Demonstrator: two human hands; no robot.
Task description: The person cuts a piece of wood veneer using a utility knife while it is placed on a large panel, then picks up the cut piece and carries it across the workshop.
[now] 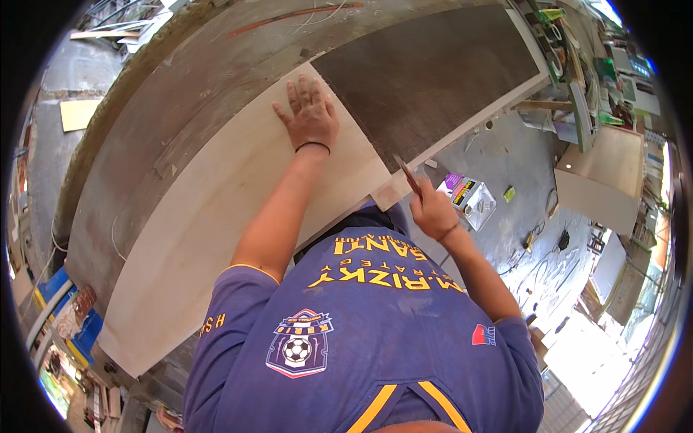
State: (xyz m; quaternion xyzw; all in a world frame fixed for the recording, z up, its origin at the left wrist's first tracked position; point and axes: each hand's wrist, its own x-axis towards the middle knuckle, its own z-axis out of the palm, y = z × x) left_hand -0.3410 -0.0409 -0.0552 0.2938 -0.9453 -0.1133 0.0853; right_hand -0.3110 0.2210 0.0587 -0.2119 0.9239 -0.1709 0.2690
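Observation:
My left hand (310,119) lies flat with spread fingers on a long pale wooden panel (216,209), near its edge with a dark brown sheet (433,76). The dark surface has a pale strip (498,101) along its near side. In my right hand (435,211) is a slim tool (409,175) with a reddish-brown handle and a thin metal tip; its exact kind is too small to tell. The tip points at the near corner of the dark sheet, where it meets the pale panel. Whether it touches the surface, I cannot tell.
Beneath the panel is a worn grey worktable (144,144) with a curved-looking edge. A printed metal can (469,198) stands on the floor to the right, below the panel. Farther right is a light brown box (599,177); tools and scraps line the far right.

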